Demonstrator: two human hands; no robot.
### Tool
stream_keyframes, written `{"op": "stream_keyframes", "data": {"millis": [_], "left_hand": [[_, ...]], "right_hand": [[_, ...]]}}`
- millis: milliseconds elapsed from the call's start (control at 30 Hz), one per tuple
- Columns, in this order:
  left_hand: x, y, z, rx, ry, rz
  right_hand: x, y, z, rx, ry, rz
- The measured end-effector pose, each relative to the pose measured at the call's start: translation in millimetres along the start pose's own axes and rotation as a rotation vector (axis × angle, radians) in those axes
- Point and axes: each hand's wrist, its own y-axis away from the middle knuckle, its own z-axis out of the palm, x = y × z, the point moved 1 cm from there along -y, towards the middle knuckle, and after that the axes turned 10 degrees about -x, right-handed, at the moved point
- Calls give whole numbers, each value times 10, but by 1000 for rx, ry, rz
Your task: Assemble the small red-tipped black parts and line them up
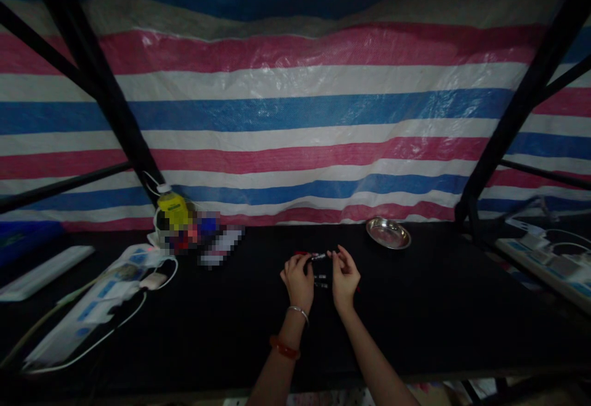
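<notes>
Both hands, left hand (pixel 299 280) and right hand (pixel 345 275), apparently pinch a small connector (pixel 318 257)

— How many hands are over the surface (pixel 415 307)?
— Two: a left hand (pixel 298 280) and a right hand (pixel 345 276), with two bracelets on the left wrist.
— Dishes?
— One metal dish (pixel 388 233) near the far edge.
— Bottles?
— One yellow bottle (pixel 173 207) toward the far left corner.
— Power strips?
— Two: one white power strip (pixel 99 298) at the left, one more power strip (pixel 545 264) at the right.
— Small parts?
— Several between the hands; too small to count.
</notes>
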Motion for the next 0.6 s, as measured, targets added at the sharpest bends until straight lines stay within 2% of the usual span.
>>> {"op": "stream_keyframes", "data": {"millis": [100, 267, 433, 600], "left_hand": [[4, -2, 23, -31, -10, 51], [-2, -3, 58, -55, -5, 116], [-11, -4, 69, -41, 10, 111], [-14, -18, 78, -62, 34, 117]], "right_hand": [[7, 3, -20, 24, 35, -8], [27, 20, -44, -33, 170, -83], [-22, 32, -72, 1, 202, -153], [-36, 35, -75, -79, 296, -215]]}}
